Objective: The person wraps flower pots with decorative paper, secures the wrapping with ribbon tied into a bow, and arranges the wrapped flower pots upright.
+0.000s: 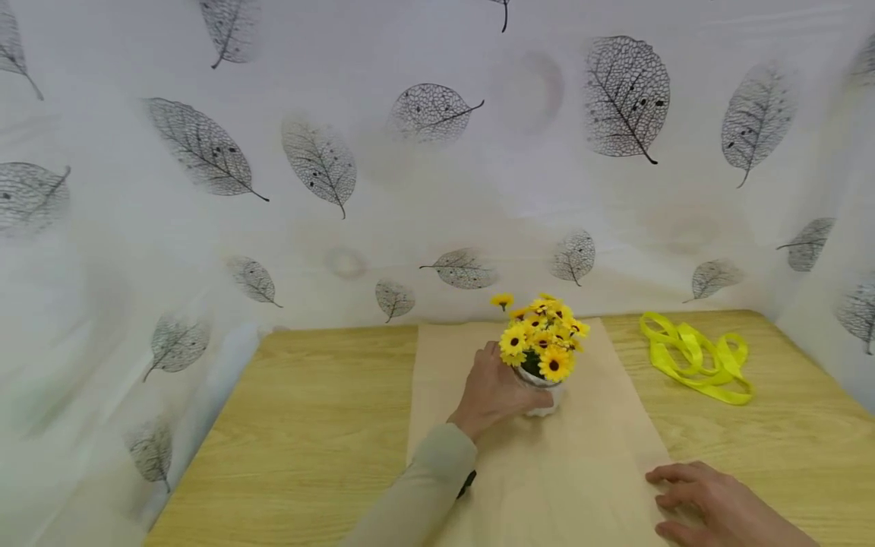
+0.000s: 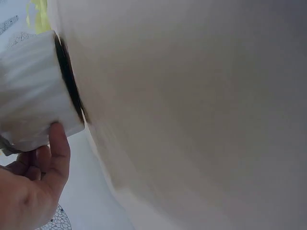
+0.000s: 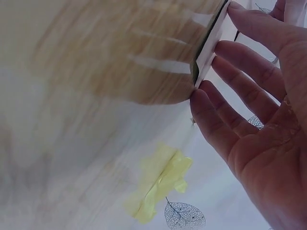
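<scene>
A small white pot (image 2: 33, 96) of yellow daisy-like flowers (image 1: 543, 334) is over the far part of a long sheet of brown paper (image 1: 547, 463). My left hand (image 1: 495, 387) grips the pot from its left side, thumb across the front. In the left wrist view a dark band shows between the pot's base and the paper; whether they touch, I cannot tell. Near the paper's right edge lies my right hand (image 1: 714, 505), fingers slightly bent and spread. The right wrist view shows its fingertips (image 3: 199, 98) at the paper's edge, with nothing in the palm.
A loosely looped yellow ribbon (image 1: 711, 365) lies on the wooden table (image 1: 321, 425), to the right of the paper. Behind the table hangs a white sheet (image 1: 465, 197) printed with dark leaves, which also runs along the left and right sides.
</scene>
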### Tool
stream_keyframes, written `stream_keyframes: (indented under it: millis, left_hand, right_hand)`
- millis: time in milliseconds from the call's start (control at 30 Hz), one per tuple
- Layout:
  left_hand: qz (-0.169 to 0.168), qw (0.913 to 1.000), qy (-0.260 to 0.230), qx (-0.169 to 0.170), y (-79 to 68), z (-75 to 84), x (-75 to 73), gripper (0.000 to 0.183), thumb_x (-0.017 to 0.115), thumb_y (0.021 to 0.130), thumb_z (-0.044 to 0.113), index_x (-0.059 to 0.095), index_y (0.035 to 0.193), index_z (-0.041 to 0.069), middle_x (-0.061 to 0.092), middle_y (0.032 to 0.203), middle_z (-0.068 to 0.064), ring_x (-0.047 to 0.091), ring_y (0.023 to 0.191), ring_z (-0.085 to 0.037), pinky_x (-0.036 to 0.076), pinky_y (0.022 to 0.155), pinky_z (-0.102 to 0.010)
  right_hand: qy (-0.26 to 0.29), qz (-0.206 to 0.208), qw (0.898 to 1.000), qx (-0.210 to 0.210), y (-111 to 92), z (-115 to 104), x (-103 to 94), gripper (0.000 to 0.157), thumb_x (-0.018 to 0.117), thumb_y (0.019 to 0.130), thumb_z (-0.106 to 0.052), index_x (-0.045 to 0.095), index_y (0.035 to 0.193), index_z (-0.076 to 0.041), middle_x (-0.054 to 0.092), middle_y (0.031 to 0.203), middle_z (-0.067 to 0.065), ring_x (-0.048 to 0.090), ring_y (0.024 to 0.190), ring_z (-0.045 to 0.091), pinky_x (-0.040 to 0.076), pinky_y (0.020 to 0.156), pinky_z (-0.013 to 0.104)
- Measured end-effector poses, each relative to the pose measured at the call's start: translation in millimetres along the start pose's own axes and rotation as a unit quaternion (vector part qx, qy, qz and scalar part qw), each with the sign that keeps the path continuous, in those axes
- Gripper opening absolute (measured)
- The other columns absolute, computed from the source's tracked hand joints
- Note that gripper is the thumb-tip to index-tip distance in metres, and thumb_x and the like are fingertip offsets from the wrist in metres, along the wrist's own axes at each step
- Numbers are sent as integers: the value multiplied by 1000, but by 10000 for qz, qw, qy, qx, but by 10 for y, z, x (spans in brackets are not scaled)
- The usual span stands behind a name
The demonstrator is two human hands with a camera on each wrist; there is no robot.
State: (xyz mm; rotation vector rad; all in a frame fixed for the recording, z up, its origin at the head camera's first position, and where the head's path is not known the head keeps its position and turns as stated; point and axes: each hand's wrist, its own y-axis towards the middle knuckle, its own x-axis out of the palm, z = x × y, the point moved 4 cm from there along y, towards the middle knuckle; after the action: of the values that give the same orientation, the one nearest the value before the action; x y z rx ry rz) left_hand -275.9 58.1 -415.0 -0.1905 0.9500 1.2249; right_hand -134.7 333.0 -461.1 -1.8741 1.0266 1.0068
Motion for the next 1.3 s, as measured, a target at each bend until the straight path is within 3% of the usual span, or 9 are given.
stream_keyframes:
  millis: [133,533,667,767,867,967,1067,1167,1300]
  left_hand:
    - [-33,9994,-237,257,-5,4,-11,86,91,69,38,50,145,28,67,132,12,61,115,-10,47,101,-36]
    - [-484,9882,-1424,293,-31,-36,-104,80,93,70,23,54,140,25,68,133,12,63,119,-1,49,107,-25]
    - [-1025,9890,-1036,-258,-93,-141,-134,85,91,75,34,50,149,28,63,139,8,57,121,-9,45,106,-34]
    - [-1491,9825,-526,-986,-182,-285,-152,85,88,77,45,50,148,19,60,136,-2,54,115,-17,48,99,-37]
    - [-1748,9737,-451,-1392,-276,-403,-209,79,84,81,45,54,143,7,59,130,-10,57,114,-23,54,96,-41]
    - [-1799,9721,-608,-1376,-367,-455,-323,65,79,86,37,59,138,4,62,132,-11,60,117,-26,53,101,-44]
    - [-1826,9749,-400,-1208,-453,-462,-468,54,76,88,32,64,134,6,64,128,-10,62,116,-27,53,101,-45]
    - [-1918,9765,140,-968,-526,-455,-580,51,77,88,31,66,132,7,65,125,-10,63,114,-27,55,97,-44]
    - [-2246,9674,986,-630,-639,-447,-677,54,81,84,31,67,131,9,64,127,-8,62,115,-25,55,99,-42]
  right_hand:
    - [11,-58,10000,79,3,-17,0,24,72,92,-49,78,102,-28,69,125,2,62,103,6,52,76,20]
    - [21,-34,10000,0,1,-52,-33,21,73,92,-47,78,100,-29,69,123,3,61,100,3,51,75,19]
    - [-91,-5,9999,50,7,-49,-26,20,71,92,-52,77,98,-34,70,122,0,63,102,9,53,76,21]
    - [-243,68,9997,60,24,-68,-37,21,69,92,-54,77,96,-35,70,119,-4,65,100,18,55,77,26]
    - [-358,197,9991,70,41,-101,-63,19,69,93,-53,77,94,-36,71,114,-9,66,93,14,56,75,28]
    - [-466,495,9976,104,52,-156,-101,13,71,94,-46,77,91,-35,72,108,-11,67,88,10,57,72,29]
    - [-567,822,9940,435,78,-238,-140,7,74,92,-38,76,90,-32,72,103,-11,68,87,11,59,73,34]
    - [-654,1236,9875,722,108,-354,-179,5,78,89,-33,76,92,-29,71,100,-13,68,86,11,60,75,36]
    - [-576,2058,9755,526,178,-539,-216,11,79,89,-29,76,98,-25,72,99,-13,69,87,10,59,75,34]
